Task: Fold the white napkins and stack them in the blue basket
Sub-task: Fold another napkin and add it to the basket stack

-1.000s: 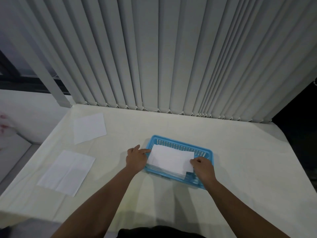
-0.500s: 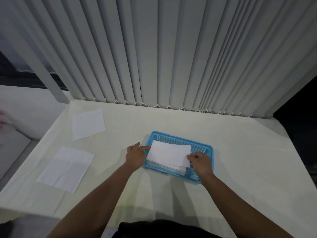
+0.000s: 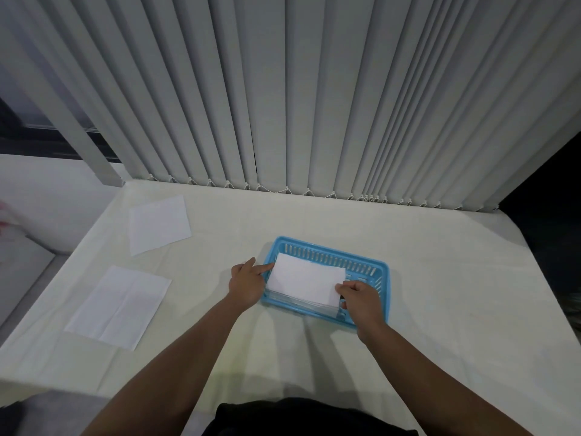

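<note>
A folded white napkin (image 3: 306, 282) lies on top of a stack of folded napkins inside the blue basket (image 3: 380, 275) at the middle of the table. My left hand (image 3: 248, 283) is at the basket's left end, its forefinger touching the napkin's left edge. My right hand (image 3: 361, 298) pinches the napkin's near right corner with curled fingers. Two unfolded white napkins lie on the left: one flat near the back (image 3: 158, 223), one larger and closer (image 3: 119, 305).
The table (image 3: 456, 294) is covered with a cream cloth. Grey vertical blinds (image 3: 314, 89) hang along its far edge. The table's left edge drops off beside the unfolded napkins, and a dark gap lies beyond the right edge.
The top napkin has settled lower into the basket, shifted slightly left. Both hands stay at its ends; the right hand's fingers have curled tighter on the corner.
</note>
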`<action>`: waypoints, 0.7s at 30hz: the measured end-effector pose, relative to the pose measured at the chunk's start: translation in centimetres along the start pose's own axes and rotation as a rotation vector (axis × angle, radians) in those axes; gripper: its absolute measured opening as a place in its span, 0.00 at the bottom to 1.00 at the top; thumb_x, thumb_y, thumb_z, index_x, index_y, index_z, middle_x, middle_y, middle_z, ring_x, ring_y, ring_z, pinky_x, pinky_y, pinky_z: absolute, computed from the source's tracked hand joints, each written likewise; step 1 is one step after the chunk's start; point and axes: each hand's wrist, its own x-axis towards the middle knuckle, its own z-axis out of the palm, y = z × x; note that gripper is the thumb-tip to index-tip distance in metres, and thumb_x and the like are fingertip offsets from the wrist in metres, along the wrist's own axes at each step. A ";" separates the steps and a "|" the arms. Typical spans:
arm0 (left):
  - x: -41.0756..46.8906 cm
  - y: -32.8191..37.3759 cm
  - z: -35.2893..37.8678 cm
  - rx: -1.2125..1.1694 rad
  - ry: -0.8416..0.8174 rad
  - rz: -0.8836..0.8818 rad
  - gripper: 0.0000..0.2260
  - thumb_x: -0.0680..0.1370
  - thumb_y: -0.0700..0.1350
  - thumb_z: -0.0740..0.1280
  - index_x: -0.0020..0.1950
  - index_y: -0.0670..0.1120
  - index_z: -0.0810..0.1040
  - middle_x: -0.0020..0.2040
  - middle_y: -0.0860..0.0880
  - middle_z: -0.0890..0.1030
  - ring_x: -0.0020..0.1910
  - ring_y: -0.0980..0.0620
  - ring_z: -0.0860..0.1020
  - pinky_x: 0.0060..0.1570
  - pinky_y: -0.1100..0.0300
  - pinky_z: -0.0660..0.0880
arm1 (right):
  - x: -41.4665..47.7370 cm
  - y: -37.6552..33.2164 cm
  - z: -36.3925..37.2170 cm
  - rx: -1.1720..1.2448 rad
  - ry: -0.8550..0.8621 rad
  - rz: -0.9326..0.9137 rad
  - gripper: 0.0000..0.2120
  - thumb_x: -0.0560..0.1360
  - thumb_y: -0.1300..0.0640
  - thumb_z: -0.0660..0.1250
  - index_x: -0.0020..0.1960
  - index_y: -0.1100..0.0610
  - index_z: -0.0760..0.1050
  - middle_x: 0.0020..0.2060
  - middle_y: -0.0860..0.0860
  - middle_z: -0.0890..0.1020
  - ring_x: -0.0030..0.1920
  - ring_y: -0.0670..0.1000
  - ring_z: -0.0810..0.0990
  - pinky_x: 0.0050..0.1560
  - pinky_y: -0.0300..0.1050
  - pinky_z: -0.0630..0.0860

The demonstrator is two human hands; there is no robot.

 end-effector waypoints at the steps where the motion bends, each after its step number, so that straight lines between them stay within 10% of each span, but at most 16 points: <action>1: -0.1 0.1 -0.1 0.003 0.000 0.007 0.26 0.79 0.36 0.48 0.71 0.59 0.67 0.77 0.47 0.61 0.77 0.48 0.54 0.74 0.56 0.54 | 0.0 0.0 0.0 -0.006 -0.004 -0.003 0.04 0.75 0.60 0.69 0.44 0.61 0.79 0.34 0.53 0.79 0.32 0.50 0.75 0.38 0.42 0.72; 8: -0.8 0.5 -0.1 0.175 -0.014 0.062 0.23 0.82 0.40 0.49 0.73 0.59 0.63 0.78 0.48 0.58 0.75 0.44 0.55 0.72 0.57 0.56 | 0.8 0.9 -0.6 -0.103 0.032 -0.042 0.05 0.72 0.56 0.71 0.40 0.56 0.80 0.40 0.51 0.84 0.44 0.53 0.82 0.54 0.54 0.79; 21: -3.1 1.7 0.0 0.383 0.085 0.166 0.23 0.80 0.41 0.54 0.75 0.54 0.63 0.77 0.46 0.60 0.72 0.43 0.60 0.70 0.52 0.63 | 0.4 2.3 -0.4 -0.537 0.026 -0.292 0.26 0.72 0.50 0.70 0.69 0.53 0.70 0.65 0.53 0.73 0.64 0.54 0.74 0.62 0.48 0.70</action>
